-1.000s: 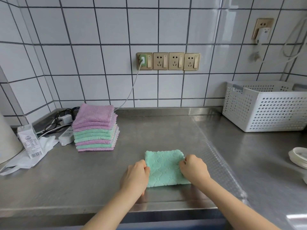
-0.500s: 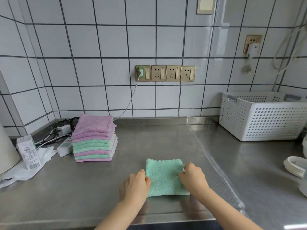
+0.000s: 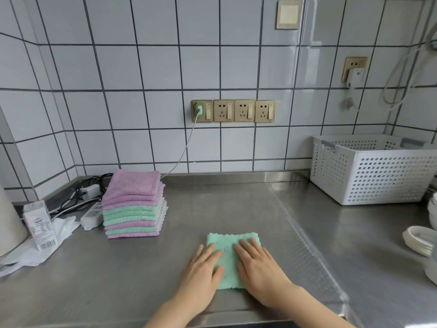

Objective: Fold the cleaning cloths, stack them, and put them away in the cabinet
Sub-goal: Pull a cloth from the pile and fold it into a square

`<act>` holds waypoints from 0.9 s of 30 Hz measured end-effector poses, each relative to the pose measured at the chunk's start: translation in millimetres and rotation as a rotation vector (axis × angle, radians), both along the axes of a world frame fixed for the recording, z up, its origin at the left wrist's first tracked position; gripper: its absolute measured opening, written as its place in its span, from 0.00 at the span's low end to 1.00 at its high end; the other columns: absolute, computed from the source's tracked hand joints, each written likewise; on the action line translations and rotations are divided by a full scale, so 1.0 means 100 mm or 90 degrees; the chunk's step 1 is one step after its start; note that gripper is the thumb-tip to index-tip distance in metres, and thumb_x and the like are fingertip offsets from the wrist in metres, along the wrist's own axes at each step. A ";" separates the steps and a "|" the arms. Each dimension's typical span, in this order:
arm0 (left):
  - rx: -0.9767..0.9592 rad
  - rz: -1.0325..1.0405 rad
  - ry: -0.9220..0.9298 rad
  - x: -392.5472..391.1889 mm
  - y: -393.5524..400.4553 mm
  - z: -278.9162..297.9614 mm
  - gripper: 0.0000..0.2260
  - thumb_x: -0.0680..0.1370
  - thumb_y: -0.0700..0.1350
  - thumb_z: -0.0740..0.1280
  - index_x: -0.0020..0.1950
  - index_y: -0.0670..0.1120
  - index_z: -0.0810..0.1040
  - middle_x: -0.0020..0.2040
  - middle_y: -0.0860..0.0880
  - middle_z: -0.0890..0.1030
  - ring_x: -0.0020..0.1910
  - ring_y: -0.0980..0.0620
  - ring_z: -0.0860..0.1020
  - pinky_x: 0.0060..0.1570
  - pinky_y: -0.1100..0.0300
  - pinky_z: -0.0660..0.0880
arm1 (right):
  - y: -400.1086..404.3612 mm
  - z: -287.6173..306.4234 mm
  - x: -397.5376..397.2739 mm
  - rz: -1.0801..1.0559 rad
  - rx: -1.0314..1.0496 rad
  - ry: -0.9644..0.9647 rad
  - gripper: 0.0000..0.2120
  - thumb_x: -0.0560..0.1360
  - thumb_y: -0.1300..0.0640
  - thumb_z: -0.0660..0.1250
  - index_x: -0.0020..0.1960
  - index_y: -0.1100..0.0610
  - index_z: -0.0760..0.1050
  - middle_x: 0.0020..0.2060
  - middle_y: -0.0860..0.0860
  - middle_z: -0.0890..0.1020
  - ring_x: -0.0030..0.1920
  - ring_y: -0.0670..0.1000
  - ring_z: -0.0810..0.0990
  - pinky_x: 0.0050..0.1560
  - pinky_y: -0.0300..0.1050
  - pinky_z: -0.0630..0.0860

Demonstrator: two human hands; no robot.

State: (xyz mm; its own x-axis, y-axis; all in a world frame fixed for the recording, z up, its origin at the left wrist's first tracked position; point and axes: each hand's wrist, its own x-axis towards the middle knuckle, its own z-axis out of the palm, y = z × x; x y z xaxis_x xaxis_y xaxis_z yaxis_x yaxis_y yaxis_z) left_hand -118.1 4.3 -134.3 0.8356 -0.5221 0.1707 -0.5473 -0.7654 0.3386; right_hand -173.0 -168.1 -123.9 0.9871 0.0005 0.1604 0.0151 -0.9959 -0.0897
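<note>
**Both palms flat on a folded green cloth**

A folded mint-green cloth (image 3: 230, 258) lies near the front edge of the steel counter (image 3: 236, 209), a little right of centre. Both hands lie on top of it with fingers straight and pointing away from the person. The left hand (image 3: 201, 273) covers the cloth's left side, its outer fingers spilling onto the bare metal; the right hand (image 3: 259, 271) covers the right side. They sit side by side, close but not touching, with a strip of green showing between them (neither hand is curled round the fabric).

Further back and to the left stands a stack of folded cloths (image 3: 134, 204), purple ones on top and green and purple layers below, well apart from the cloth under the hands. Just left of the stack lie a white power strip (image 3: 91, 217) and a tangle of dark cables (image 3: 78, 195), then a small carton (image 3: 40, 224) standing on crumpled white plastic (image 3: 35, 252).

On the right, against the tiled wall, sits a white perforated basket (image 3: 371, 169). A row of brass-coloured sockets (image 3: 233, 110) is set in the wall behind, with a white cable (image 3: 182, 155) plugged into the leftmost. White dishes (image 3: 418, 240) show at the far right edge.
</note>
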 end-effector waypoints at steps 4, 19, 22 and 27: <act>0.019 0.066 0.045 0.01 0.08 0.02 0.22 0.82 0.54 0.50 0.77 0.55 0.55 0.78 0.46 0.53 0.78 0.49 0.46 0.74 0.56 0.49 | -0.15 -0.05 -0.21 -0.034 0.048 0.037 0.44 0.67 0.38 0.23 0.78 0.55 0.44 0.78 0.48 0.45 0.77 0.56 0.38 0.75 0.51 0.42; -0.842 0.142 0.726 -0.02 -0.07 0.42 0.14 0.74 0.32 0.66 0.59 0.34 0.75 0.51 0.36 0.83 0.48 0.40 0.81 0.51 0.49 0.77 | -0.16 -0.04 -0.25 -0.164 0.142 0.109 0.32 0.76 0.45 0.41 0.77 0.57 0.49 0.77 0.52 0.53 0.76 0.61 0.42 0.76 0.53 0.46; -0.815 0.088 0.663 -0.05 0.03 0.44 0.12 0.74 0.29 0.64 0.56 0.37 0.79 0.50 0.39 0.84 0.48 0.42 0.83 0.51 0.49 0.79 | -0.09 0.07 -0.21 -0.130 0.323 0.072 0.34 0.73 0.49 0.49 0.77 0.51 0.44 0.69 0.54 0.67 0.72 0.57 0.58 0.69 0.47 0.60; -0.833 0.058 0.517 0.15 0.37 0.66 0.12 0.72 0.28 0.66 0.55 0.36 0.77 0.49 0.39 0.84 0.47 0.43 0.83 0.52 0.47 0.78 | 0.19 0.30 -0.01 -0.021 0.564 -0.019 0.38 0.71 0.63 0.61 0.72 0.36 0.49 0.47 0.47 0.80 0.42 0.49 0.78 0.47 0.42 0.77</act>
State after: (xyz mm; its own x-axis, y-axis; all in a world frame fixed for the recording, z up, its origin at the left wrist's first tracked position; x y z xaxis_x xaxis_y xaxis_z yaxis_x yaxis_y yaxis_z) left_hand -102.6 41.4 -68.3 0.9466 -0.3189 -0.0475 0.1402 0.2746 0.9513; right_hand -174.0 -149.3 -94.3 0.9798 -0.1648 0.1130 0.0013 -0.5602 -0.8283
